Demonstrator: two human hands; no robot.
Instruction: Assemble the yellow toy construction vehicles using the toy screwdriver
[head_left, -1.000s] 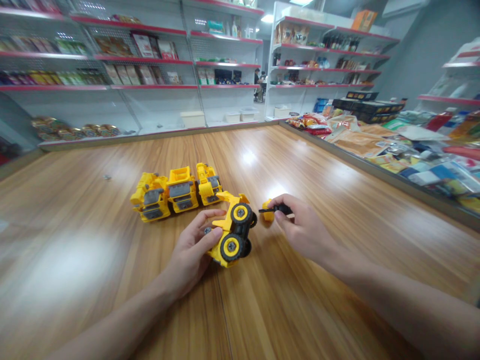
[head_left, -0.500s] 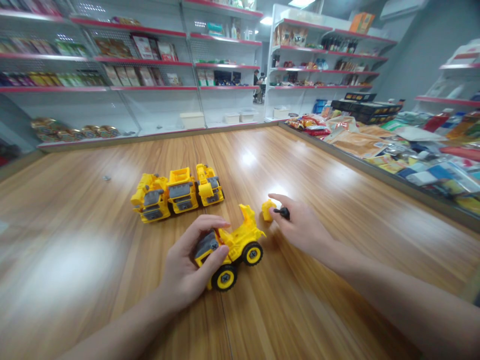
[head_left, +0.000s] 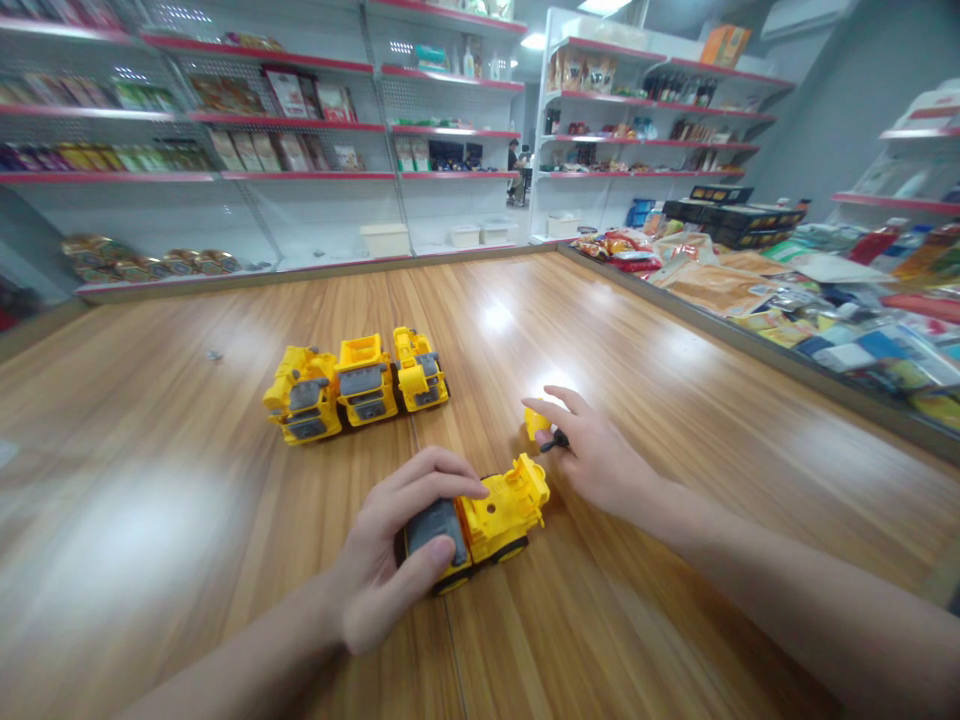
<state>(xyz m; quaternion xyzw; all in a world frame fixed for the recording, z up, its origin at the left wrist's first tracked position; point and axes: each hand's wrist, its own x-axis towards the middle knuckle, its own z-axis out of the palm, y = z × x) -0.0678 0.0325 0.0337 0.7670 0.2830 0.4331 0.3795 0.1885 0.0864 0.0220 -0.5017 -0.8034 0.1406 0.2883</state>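
My left hand (head_left: 394, 555) grips a yellow toy loader (head_left: 487, 515) by its grey cab; the toy stands upright on its wheels on the wooden table (head_left: 225, 520). My right hand (head_left: 592, 455) rests just right of it, fingers curled on a small black screwdriver (head_left: 555, 442). A small yellow toy part (head_left: 535, 421) lies at my right fingertips. Three yellow toy trucks (head_left: 356, 385) stand in a row behind the loader.
A small dark speck (head_left: 214, 354) lies at the far left of the table. Packaged goods (head_left: 787, 290) fill a counter along the right edge. Store shelves (head_left: 300, 130) line the back wall.
My left hand turned the loader from its side onto its wheels and set it on the table. My right hand lowered the screwdriver beside the small yellow part.
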